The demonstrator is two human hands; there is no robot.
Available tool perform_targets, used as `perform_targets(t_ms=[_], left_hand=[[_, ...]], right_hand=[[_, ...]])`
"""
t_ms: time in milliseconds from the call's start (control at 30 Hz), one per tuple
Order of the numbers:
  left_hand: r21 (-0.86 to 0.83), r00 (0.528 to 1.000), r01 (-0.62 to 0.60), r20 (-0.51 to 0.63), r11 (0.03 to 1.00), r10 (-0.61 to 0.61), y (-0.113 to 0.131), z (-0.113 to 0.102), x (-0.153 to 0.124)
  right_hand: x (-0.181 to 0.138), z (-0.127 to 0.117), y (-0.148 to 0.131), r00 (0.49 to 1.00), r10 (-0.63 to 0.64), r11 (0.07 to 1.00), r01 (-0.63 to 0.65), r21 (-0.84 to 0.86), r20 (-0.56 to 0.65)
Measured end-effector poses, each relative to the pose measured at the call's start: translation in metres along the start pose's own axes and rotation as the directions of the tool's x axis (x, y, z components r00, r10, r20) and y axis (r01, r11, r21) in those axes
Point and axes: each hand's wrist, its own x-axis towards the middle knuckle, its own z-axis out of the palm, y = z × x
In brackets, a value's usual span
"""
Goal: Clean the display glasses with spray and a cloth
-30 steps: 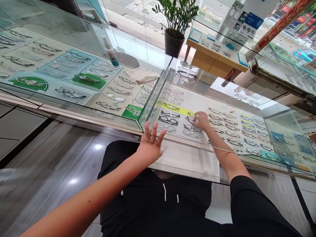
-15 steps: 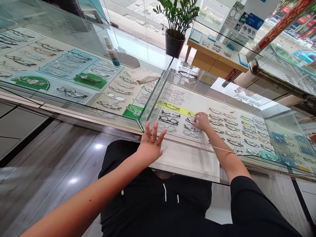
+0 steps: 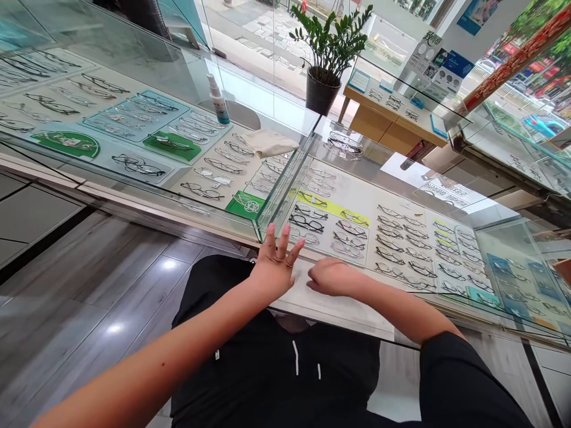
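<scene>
My left hand (image 3: pixel 274 264) has its fingers spread at the front corner of the glass display case (image 3: pixel 263 223), holding nothing. My right hand (image 3: pixel 332 277) hovers over the pale front ledge (image 3: pixel 352 309), fingers curled in and no eyeglasses showing in it. Just beyond it, inside the case, rows of eyeglasses lie on a white tray (image 3: pixel 328 246). One dark pair of eyeglasses (image 3: pixel 354 216) rests on the tray's yellow strip, with a black-framed pair (image 3: pixel 306 222) to the left in the row below. The right fingertips are partly hidden.
A spray bottle (image 3: pixel 218 101) and a beige cloth (image 3: pixel 270 142) sit on the left glass top. Several more eyeglasses (image 3: pixel 404 238) fill the right case. Behind stand a potted plant (image 3: pixel 323 83) and a wooden display table (image 3: pixel 379 116). The glass edges border my reach.
My right hand has drawn back from the eyeglasses on the yellow strip to the front ledge, its fingers now curled. My left hand stays spread at the corner. The view has shifted slightly.
</scene>
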Motion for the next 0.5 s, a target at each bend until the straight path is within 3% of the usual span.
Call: perform_targets(t_ms=[67,133,200,300,367,433,500], left_hand=[[-0.009,1.000,0.008,0.021,1.000,-0.008,0.002,-0.002,0.000],[-0.019,0.999,0.019,0.027,1.000,-0.018,0.004,-0.004,0.001],[-0.033,0.999,0.025,0.037,0.999,-0.024,0.005,-0.006,0.001],[-0.038,0.997,0.040,0.064,0.998,-0.037,0.007,-0.009,0.002],[-0.029,0.997,0.047,0.067,0.998,-0.045,0.007,-0.010,0.002],[-0.021,0.998,0.043,0.051,0.999,-0.042,0.008,-0.010,0.002],[-0.015,0.999,0.044,0.031,0.999,-0.044,0.010,-0.008,0.002]], right_hand=[[-0.043,-0.024,-0.020,0.995,-0.068,0.998,0.068,-0.002,0.072],[-0.077,-0.066,-0.020,0.987,-0.149,0.988,0.146,0.047,0.058],[-0.085,-0.118,0.000,0.998,-0.039,0.997,0.043,0.064,-0.052],[-0.040,-0.190,0.066,0.956,0.158,0.987,-0.156,0.029,-0.246],[0.011,-0.220,0.120,0.870,0.233,0.967,-0.254,0.011,-0.433],[0.062,-0.233,0.169,0.768,0.252,0.946,-0.323,-0.017,-0.589],[0.104,-0.233,0.206,0.738,0.291,0.921,-0.387,-0.029,-0.609]])
